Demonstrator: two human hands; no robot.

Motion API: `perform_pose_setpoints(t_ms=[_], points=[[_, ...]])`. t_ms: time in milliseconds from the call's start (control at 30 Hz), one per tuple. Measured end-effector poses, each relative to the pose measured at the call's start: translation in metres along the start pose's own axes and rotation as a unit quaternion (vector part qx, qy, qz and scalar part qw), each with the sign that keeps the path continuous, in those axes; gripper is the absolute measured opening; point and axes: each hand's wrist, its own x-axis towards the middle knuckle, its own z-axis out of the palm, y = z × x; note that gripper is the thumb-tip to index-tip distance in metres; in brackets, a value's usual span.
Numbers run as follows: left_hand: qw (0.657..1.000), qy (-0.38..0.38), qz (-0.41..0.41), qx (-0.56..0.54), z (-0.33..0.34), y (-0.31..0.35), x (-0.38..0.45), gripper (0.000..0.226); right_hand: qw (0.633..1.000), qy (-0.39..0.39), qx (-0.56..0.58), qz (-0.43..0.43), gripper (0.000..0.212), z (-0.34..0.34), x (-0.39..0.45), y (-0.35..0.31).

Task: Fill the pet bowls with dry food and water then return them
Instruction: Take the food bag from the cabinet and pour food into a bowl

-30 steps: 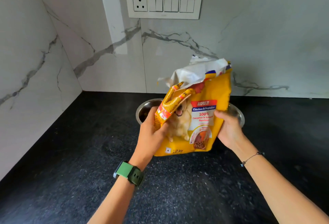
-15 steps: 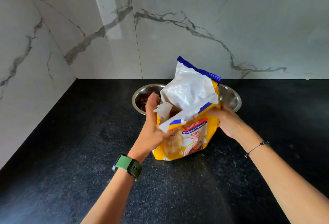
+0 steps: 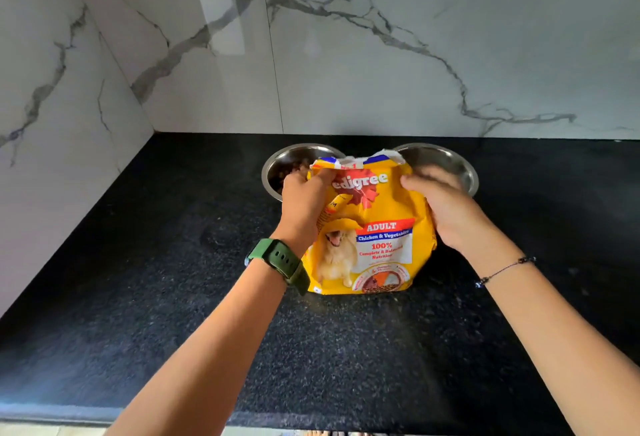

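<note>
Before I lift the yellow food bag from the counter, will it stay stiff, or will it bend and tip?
The yellow food bag will probably flex: its top is creased and folded under the left hand and right hand. It stands upright on the black counter with a bulging lower part, so it likely holds weight low. Lifted by the top only, it may sag.

One head-worn view looks forward and steeply down over the black tabletop (image 3: pixel 173 297), near, facing the marble wall (image 3: pixel 346 72) beyond the fingers (image 3: pixel 410 183).
</note>
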Motion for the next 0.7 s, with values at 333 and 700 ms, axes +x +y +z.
perform_pose_setpoints(t_ms=[333, 700], points=[[0.926, 0.017, 0.134, 0.353, -0.014, -0.003, -0.013, 0.036, 0.895, -0.142, -0.401, -0.135, 0.015, -0.020, -0.012, -0.002], [0.893, -0.197, -0.182, 0.361, -0.054, -0.022, -0.038, 0.050, 0.843, -0.341, -0.413, 0.053, 0.095, -0.045, -0.031, 0.017]])
